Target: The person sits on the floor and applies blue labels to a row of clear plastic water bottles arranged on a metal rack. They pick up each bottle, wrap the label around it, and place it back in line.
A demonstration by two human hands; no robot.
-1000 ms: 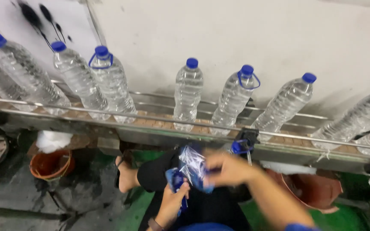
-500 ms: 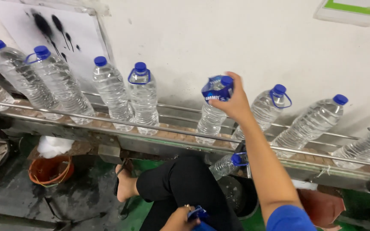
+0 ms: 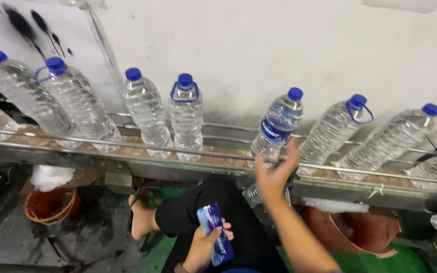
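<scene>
**Labels at the bottle line**

A white wall backs a conveyor (image 3: 127, 151) on which capped bottles stand in single file, kept upright by rails. The right hand (image 3: 274, 174) is raised, fingers spread and empty, just below the one labelled bottle (image 3: 276, 129). A blue label stack (image 3: 214, 233) is gripped by the left hand (image 3: 203, 247) over the lap, within reach.

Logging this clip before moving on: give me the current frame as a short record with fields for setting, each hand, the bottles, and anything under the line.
Setting: metal conveyor rail along a white wall
Left hand: low over the lap, holding a stack of blue labels
Right hand: raised, fingers spread, at the base of the labelled bottle
Bottles: clear, blue caps, in a row; only that one wears a blue label; the handle bottle is bare
Below: orange bucket on the floor, the person's bare foot
</scene>
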